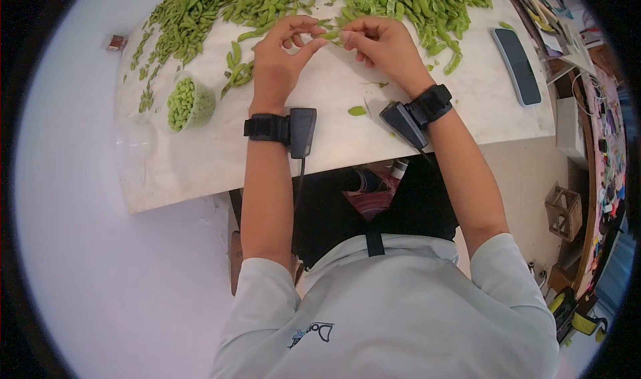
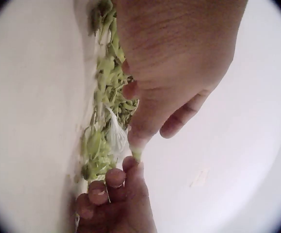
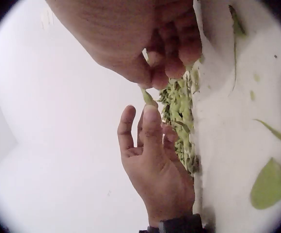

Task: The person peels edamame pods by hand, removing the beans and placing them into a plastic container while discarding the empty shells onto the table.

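Observation:
A green bean pod [image 3: 148, 98] is stretched between both hands above the table. My left hand [image 1: 279, 55] pinches one end between thumb and fingers. At the pod's other end, the thumb and forefinger of my right hand [image 1: 387, 49] grip it, with the other fingers curled in. Only a short bit of the pod [image 2: 136, 154] shows in the left wrist view, the rest covered by fingertips. Beyond the hands lie a heap of whole pods [image 1: 193, 22] at the left and a pile of paler, opened-looking pods [image 1: 427, 5] at the right.
A clear plastic cup of shelled beans [image 1: 181, 105] stands on the table left of my left hand. A phone [image 1: 517, 65] lies at the right edge. One loose pod piece [image 1: 357, 111] rests between the forearms. Clear plastic [image 2: 116, 133] lies among the pods.

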### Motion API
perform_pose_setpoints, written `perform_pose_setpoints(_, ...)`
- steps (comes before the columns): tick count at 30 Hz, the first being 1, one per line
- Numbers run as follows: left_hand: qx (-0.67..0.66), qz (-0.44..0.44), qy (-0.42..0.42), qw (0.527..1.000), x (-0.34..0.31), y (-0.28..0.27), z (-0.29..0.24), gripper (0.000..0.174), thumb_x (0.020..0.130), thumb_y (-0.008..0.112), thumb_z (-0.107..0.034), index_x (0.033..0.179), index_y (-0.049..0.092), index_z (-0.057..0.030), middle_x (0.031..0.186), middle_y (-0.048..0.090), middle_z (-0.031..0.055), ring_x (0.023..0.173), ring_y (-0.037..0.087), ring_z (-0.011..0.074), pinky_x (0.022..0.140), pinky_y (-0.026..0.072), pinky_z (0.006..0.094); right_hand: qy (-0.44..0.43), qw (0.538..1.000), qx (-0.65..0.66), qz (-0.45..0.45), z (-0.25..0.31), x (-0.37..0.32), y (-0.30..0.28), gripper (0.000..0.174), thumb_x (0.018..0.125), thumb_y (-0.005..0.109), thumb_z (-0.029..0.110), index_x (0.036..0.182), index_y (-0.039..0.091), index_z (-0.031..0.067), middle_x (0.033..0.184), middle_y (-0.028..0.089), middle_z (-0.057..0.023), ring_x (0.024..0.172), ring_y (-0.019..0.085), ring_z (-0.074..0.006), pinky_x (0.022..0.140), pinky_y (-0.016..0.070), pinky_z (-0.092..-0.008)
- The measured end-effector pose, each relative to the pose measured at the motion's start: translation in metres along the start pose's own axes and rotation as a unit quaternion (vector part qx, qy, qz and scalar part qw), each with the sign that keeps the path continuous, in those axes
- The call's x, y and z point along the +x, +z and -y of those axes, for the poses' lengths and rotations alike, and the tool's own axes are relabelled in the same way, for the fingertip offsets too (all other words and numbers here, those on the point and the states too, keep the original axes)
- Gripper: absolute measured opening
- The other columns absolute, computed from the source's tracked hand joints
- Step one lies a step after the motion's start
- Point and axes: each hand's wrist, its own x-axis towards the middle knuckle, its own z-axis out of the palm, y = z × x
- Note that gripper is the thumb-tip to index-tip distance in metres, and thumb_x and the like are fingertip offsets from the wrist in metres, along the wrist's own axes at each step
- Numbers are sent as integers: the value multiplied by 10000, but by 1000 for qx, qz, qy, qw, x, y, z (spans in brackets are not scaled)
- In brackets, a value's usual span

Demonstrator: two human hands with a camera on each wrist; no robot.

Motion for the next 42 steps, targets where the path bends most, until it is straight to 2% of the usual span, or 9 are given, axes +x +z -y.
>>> perform_pose_setpoints(3,-9,-1,7,1000,0,1,1,295,745,726,-47,1023,624,-44,921,679,23,731,530,66,671,418,212,12,1000,4,-26,3,-1,2,183,862,638,220,925,668,50,705,629,4,544,542,-50,471,438,-203)
perform_pose_setpoints(9,-31,13,-9,999,-1,1,4,313,748,727,-43,1041,616,-39,932,674,35,739,535,73,681,433,214,-9,999,15,-30,7,-3,2,184,869,625,213,935,669,47,709,641,-3,577,563,-53,483,451,-203)
perform_pose_setpoints(14,-26,27,-7,999,-2,2,3,360,746,732,-48,1084,607,-50,951,668,32,754,537,82,691,430,209,20,1000,13,-14,1,-1,2,191,870,622,202,944,669,32,742,664,-14,594,580,-54,489,459,-201)
perform_pose_setpoints(17,-77,-29,-7,997,0,6,-2,348,745,739,-66,1075,627,-48,914,664,22,756,533,86,694,427,208,18,999,31,-23,3,-1,2,195,871,623,205,942,669,29,757,673,-18,594,583,-54,491,463,-200)
perform_pose_setpoints(20,-21,36,-17,999,0,5,-2,315,750,743,-85,1047,651,-38,891,654,12,749,527,82,700,431,210,7,999,41,-26,3,0,1,200,875,622,214,937,667,29,767,677,-20,595,584,-55,494,467,-200)
perform_pose_setpoints(23,-64,18,-60,996,-2,7,5,261,762,738,-93,1004,668,-25,875,647,6,744,522,75,696,435,210,-1,999,37,-18,4,-1,2,207,878,619,221,938,665,28,774,680,-21,601,585,-55,497,470,-200)
perform_pose_setpoints(29,-124,4,-55,991,-2,10,0,245,778,722,-87,1006,671,-14,860,647,4,730,520,63,679,442,203,9,1000,28,6,3,-1,0,217,877,617,227,943,664,26,778,681,-19,618,584,-55,514,486,-208)
perform_pose_setpoints(32,-120,24,-90,988,-2,9,1,241,783,715,-74,1010,669,-8,870,650,8,727,529,61,676,448,200,17,999,25,10,6,-2,0,221,878,614,230,945,664,25,783,681,-18,624,583,-56,523,492,-211)
perform_pose_setpoints(42,-137,22,-98,985,-2,11,5,244,777,718,-67,1011,677,-10,866,652,8,704,516,56,650,436,189,9,1000,6,15,5,-3,0,218,876,606,227,911,674,23,759,679,-16,610,579,-55,511,484,-209)
